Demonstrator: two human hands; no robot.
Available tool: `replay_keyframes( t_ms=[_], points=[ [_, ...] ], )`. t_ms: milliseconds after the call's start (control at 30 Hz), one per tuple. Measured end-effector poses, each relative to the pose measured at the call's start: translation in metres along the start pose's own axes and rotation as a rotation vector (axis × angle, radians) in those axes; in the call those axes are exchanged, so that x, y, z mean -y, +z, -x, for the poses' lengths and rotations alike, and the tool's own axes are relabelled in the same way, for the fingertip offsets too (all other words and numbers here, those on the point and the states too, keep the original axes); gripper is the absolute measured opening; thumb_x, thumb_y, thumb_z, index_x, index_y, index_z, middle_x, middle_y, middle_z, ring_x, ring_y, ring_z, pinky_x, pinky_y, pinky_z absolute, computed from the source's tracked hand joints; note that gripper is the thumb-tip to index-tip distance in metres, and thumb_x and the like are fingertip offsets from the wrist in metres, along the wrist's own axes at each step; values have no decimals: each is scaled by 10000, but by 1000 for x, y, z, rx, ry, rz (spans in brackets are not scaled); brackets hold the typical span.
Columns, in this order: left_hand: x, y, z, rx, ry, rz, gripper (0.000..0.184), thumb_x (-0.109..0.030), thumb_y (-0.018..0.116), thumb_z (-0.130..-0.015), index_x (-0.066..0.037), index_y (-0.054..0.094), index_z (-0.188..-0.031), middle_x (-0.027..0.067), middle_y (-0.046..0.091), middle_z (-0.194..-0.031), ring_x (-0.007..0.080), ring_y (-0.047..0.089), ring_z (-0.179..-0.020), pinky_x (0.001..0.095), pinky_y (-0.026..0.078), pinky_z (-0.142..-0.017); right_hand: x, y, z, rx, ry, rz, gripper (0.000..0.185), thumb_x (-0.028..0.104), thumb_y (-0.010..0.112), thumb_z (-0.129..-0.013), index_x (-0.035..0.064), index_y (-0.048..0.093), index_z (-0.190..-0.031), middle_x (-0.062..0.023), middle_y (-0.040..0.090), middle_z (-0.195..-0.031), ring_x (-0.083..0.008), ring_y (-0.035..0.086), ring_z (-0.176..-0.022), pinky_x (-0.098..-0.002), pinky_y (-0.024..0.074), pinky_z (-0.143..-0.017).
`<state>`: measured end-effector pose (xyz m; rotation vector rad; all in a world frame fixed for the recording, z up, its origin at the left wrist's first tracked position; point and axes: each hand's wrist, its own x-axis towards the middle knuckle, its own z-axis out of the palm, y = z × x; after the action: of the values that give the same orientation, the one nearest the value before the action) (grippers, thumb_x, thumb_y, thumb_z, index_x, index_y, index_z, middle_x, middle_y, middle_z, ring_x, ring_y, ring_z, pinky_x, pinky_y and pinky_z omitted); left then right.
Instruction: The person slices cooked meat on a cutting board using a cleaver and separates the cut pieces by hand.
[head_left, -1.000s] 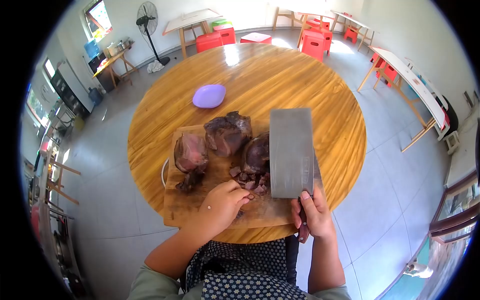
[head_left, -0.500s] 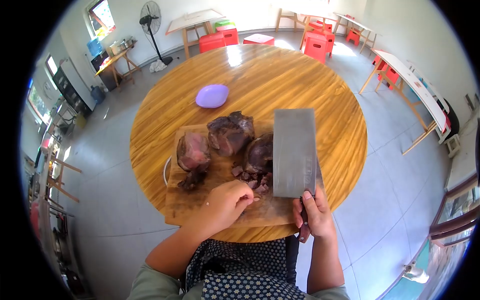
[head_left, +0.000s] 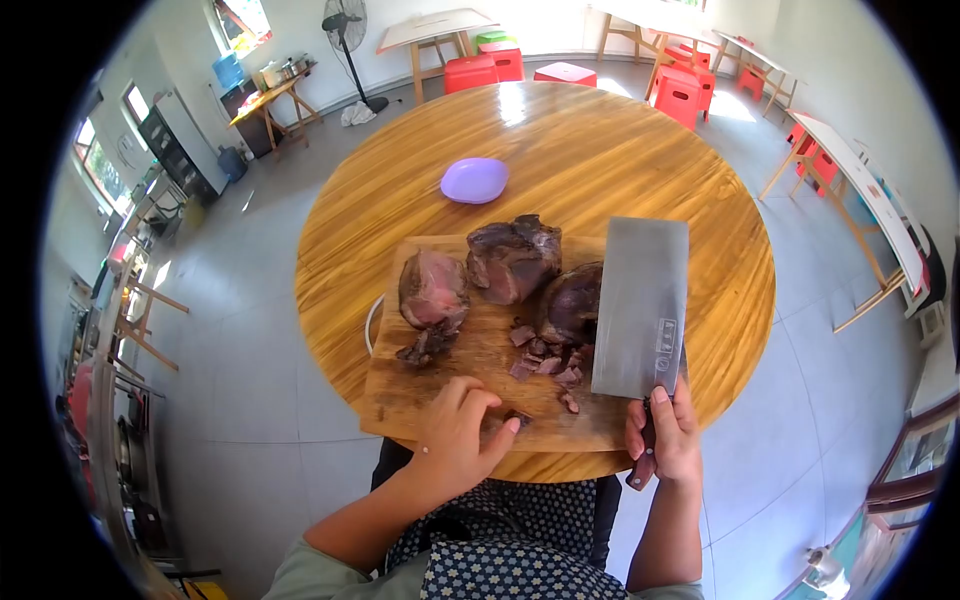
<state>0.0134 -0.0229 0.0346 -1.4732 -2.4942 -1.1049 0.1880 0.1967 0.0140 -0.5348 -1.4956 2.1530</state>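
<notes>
My right hand (head_left: 664, 435) is closed round the dark handle of a cleaver (head_left: 642, 305). Its broad blade points away from me over the right part of the wooden cutting board (head_left: 400, 405) and hides part of a dark meat chunk (head_left: 568, 305). My left hand (head_left: 458, 435) rests low on the board, thumb apart from the bent fingers. A small dark meat scrap (head_left: 516, 416) lies at the thumb tip; whether they touch is unclear. Several cut meat pieces (head_left: 545, 360) lie between the hands. Behind them are a pinkish chunk (head_left: 435, 290) and another dark chunk (head_left: 513, 258).
The board sits at the near edge of a round wooden table (head_left: 600, 140). A purple plate (head_left: 475, 181) is beyond the board. Red stools (head_left: 680, 95), white-topped tables (head_left: 860, 190) and a standing fan (head_left: 347, 50) are along the walls.
My left hand has gone from pinched fingers near the cut pieces to spread fingers lower left on the board. The cleaver remains in my right hand. The whole view has shifted.
</notes>
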Motion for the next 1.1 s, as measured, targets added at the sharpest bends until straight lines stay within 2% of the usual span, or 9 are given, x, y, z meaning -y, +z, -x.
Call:
replay_keyframes(
  t_ms=[100, 300, 500, 533, 767, 833, 933, 967, 1100],
  points=[
    [3, 10, 3, 19, 41, -11, 283, -212, 746, -860, -27, 603, -1019, 158, 575, -1046, 357, 582, -966, 451, 474, -799, 2, 2, -1, -5, -3, 12, 199, 207, 420, -1094, 57, 450, -1221, -50, 530, -800, -121, 525, -527, -239, 434, -414],
    [7, 17, 3, 40, 119, 204, 339, -66, 813, -791, -35, 588, -1043, 150, 613, -1070, 327, 614, -935, 396, 503, -797, 3, 2, 2, -34, -1, 34, 216, 209, 420, -1095, 57, 450, -1245, -54, 526, -799, -121, 517, -526, -241, 437, -437],
    [3, 5, 4, -195, 347, 307, 413, 23, 832, -754, -24, 575, -1074, 155, 611, -1096, 275, 626, -954, 358, 538, -803, -1, 1, 0, -18, -9, 21, 276, 218, 402, -1103, 70, 417, -1335, -54, 502, -777, -119, 496, -493, -243, 429, -424],
    [3, 5, 4, -233, 346, 310, 415, 2, 846, -749, -35, 591, -1074, 137, 629, -1095, 285, 634, -957, 365, 531, -809, -3, 0, -1, -13, -19, 42, 331, 226, 381, -1110, 86, 391, -1410, -51, 481, -759, -116, 478, -462, -244, 422, -408],
    [4, 9, -2, -253, 322, 273, 421, -33, 847, -749, -50, 613, -1099, 119, 647, -1086, 296, 636, -948, 382, 503, -811, -3, 0, 2, -20, -22, 44, 351, 218, 378, -1112, 96, 373, -1441, -52, 480, -760, -117, 472, -460, -247, 422, -410],
    [5, 13, -8, -210, 320, 177, 417, -63, 838, -769, -49, 605, -1114, 129, 633, -1110, 299, 623, -955, 395, 489, -821, 4, 7, 2, -45, 6, -30, 222, 211, 426, -1099, 69, 453, -1266, -56, 519, -788, -123, 506, -515, -242, 435, -442],
    [13, 27, -9, -110, 236, 11, 388, -144, 811, -813, -55, 605, -1129, 130, 622, -1150, 314, 599, -984, 425, 453, -847, -6, 1, 3, -52, -24, -45, 235, 223, 426, -1101, 87, 459, -1289, -52, 512, -787, -119, 504, -509, -234, 426, -420],
    [16, 30, -9, -42, 169, -30, 368, -195, 793, -836, -61, 614, -1129, 121, 625, -1166, 325, 589, -1006, 441, 432, -864, -10, -1, 1, -44, -50, -5, 322, 235, 400, -1111, 105, 427, -1405, -55, 481, -750, -115, 447, -447, -240, 407, -402],
    [9, 12, -5, -98, 149, -53, 362, -224, 770, -859, -47, 621, -1138, 121, 609, -1215, 329, 578, -1073, 442, 426, -904, -8, 0, 1, -87, -14, -22, 371, 238, 401, -1109, 113, 393, -1457, -47, 473, -732, -106, 439, -437, -241, 401, -385]
  ],
)
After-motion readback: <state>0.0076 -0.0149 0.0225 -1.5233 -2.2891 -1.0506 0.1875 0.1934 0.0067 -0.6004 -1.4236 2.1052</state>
